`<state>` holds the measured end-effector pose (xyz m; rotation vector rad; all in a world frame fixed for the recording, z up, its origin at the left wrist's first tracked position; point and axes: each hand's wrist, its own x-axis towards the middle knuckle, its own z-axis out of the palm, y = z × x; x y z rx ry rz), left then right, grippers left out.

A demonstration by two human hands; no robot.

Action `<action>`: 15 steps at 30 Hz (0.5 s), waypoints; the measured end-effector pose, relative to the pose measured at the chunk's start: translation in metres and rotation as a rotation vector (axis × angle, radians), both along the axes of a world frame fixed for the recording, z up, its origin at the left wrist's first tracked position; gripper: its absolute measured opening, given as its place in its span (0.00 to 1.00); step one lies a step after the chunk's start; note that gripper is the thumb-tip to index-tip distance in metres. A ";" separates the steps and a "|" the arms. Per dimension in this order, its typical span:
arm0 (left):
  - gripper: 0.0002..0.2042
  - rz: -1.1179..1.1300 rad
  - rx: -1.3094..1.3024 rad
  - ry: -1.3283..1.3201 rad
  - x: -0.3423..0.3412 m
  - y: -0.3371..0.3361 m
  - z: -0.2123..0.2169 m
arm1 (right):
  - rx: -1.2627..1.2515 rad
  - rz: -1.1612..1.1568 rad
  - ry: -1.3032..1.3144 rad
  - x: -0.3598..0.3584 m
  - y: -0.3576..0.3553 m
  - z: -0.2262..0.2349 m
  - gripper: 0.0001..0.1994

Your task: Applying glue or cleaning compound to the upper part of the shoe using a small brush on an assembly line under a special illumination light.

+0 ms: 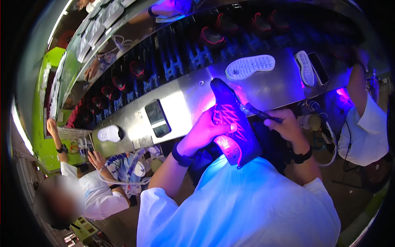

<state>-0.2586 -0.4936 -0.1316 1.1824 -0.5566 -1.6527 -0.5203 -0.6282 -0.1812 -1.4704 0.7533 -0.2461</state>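
Note:
A dark shoe upper with bright zigzag lacing is tilted in front of me, toe pointing away, under blue and pink light. My left hand is closed around its left side, thumb pressed across the lacing. In my right hand is the dark handle of a slim brush-like tool. The tool's tip is beside the shoe's right side; whether it touches cannot be made out. Beyond the shoe, a white shoe sole lies on the metal bench.
A phone and another sole lie left on the bench; a narrow sole and a dark flat device lie right. Behind runs a slatted conveyor carrying dark shoes. Co-workers sit left and right.

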 end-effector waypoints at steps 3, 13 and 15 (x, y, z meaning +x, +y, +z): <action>0.30 0.047 0.008 -0.017 0.008 0.007 -0.010 | 0.210 0.065 0.077 -0.013 0.002 0.015 0.14; 0.24 0.126 0.019 -0.034 0.023 0.017 -0.019 | 0.240 0.112 0.230 -0.034 0.006 0.042 0.15; 0.23 0.152 0.043 -0.039 0.018 0.015 -0.018 | 0.149 0.090 0.251 -0.038 0.013 0.044 0.16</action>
